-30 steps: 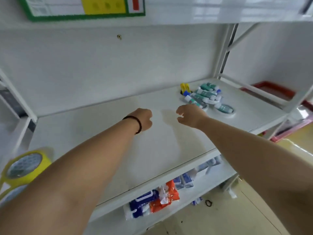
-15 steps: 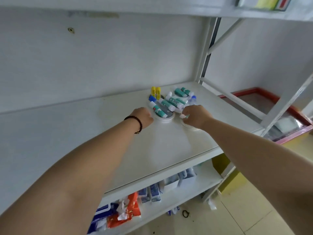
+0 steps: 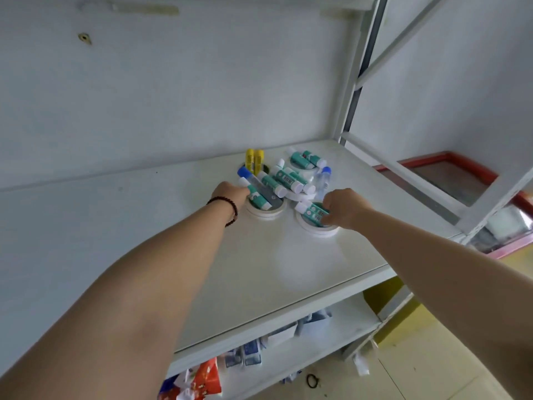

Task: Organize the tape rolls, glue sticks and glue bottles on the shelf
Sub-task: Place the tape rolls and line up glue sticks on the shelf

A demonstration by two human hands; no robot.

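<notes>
The glue sticks (image 3: 284,180) lie in a loose heap toward the back right of the shelf (image 3: 288,264), teal-and-white tubes pointing every way, some resting on flat white tape rolls (image 3: 266,210). Two yellow sticks (image 3: 254,162) stand upright at the back of the heap, and a clear bottle (image 3: 323,180) with a blue cap stands on its right side. Another blue-capped tube (image 3: 255,184) lies slanted across the left roll. Nothing is sorted by kind yet, so the task looks to be at its start.

The right hand (image 3: 343,207) reaches onto the near roll (image 3: 317,226), fingers curled down on the teal sticks (image 3: 313,212) lying in its centre; it appears to be pinching one, though the fingertips are hidden behind the knuckles and a firm grasp cannot be confirmed. Clearing the sticks off first would free the roll beneath to be moved on its own.

The left hand (image 3: 230,193), a dark bead bracelet (image 3: 227,209) at the wrist, is loosely closed against the left edge of the heap, touching or almost touching a stick on the left roll. Whether it grips anything cannot be told. It may be steadying the pile, since loose tubes roll easily.

Below, a lower shelf (image 3: 331,339) holds packets (image 3: 202,376).
</notes>
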